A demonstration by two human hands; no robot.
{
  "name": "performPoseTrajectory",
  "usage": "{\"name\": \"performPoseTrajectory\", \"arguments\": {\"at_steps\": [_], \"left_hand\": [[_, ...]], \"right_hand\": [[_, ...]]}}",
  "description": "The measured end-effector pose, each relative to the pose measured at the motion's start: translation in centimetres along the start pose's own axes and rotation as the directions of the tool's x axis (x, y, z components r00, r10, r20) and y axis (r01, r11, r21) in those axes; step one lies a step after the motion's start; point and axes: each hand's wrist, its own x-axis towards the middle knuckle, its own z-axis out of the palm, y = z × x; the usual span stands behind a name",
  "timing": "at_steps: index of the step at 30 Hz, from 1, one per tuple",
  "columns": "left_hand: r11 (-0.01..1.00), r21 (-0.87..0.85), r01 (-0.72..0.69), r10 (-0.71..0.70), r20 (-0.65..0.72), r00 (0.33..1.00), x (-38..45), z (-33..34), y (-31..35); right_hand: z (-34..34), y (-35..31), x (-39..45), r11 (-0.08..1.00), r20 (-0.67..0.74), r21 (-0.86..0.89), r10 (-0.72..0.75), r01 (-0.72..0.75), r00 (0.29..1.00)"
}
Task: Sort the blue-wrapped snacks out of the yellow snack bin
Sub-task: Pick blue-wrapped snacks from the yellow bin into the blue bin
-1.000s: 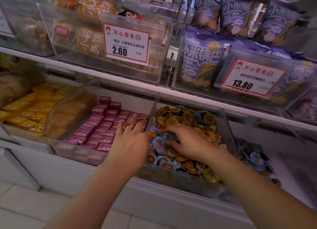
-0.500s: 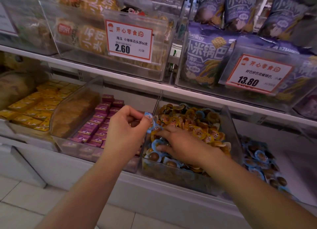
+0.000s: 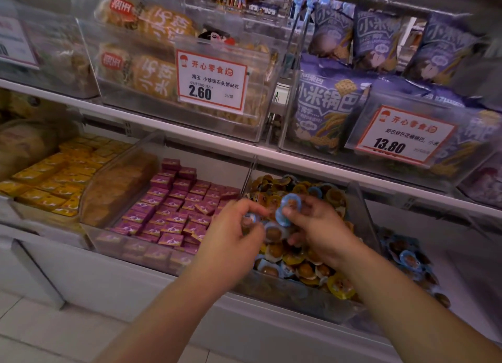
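A clear bin (image 3: 355,199) on the lower shelf holds a heap of small round yellow-wrapped snacks (image 3: 296,259) with several blue-wrapped ones mixed in. My left hand (image 3: 231,243) hovers at the bin's left front, its fingers closed on a blue-wrapped snack (image 3: 251,218). My right hand (image 3: 323,229) is over the middle of the heap and pinches a second blue-wrapped snack (image 3: 288,209) lifted above the pile. More blue-rimmed pieces (image 3: 267,267) lie by the bin's front wall.
To the right, a bin of blue-wrapped snacks (image 3: 407,256). To the left, a bin of purple boxes (image 3: 173,213) and a bin of yellow boxes (image 3: 57,178). The shelf above carries bagged snacks and price tags (image 3: 212,80), close over the bins.
My right hand has come up off the heap with a blue-wrapped snack in its fingers. My left hand has moved a little right and lower, still holding its blue piece.
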Motion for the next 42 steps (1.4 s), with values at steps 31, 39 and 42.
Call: {"name": "performPoseTrajectory", "arguments": {"at_steps": [31,39,42], "left_hand": [[0.660,0.743,-0.109,-0.007,0.152,0.988,6.2,5.7,-3.8],[0.878,0.467,-0.103,0.181,-0.126,0.975,5.1,4.9,-1.8],[0.993,0.107,-0.040,0.059,-0.179,0.982,4.8,5.0,0.3]], "right_hand": [[-6.6,2.8,-4.9,0.952,0.030,-0.248,-0.179,0.181,0.983],[-6.3,1.2,-5.0,0.996,-0.045,0.065,-0.051,0.054,0.998],[-5.9,0.6,-5.1,0.978,-0.054,0.205,0.039,-0.027,0.998]]}}
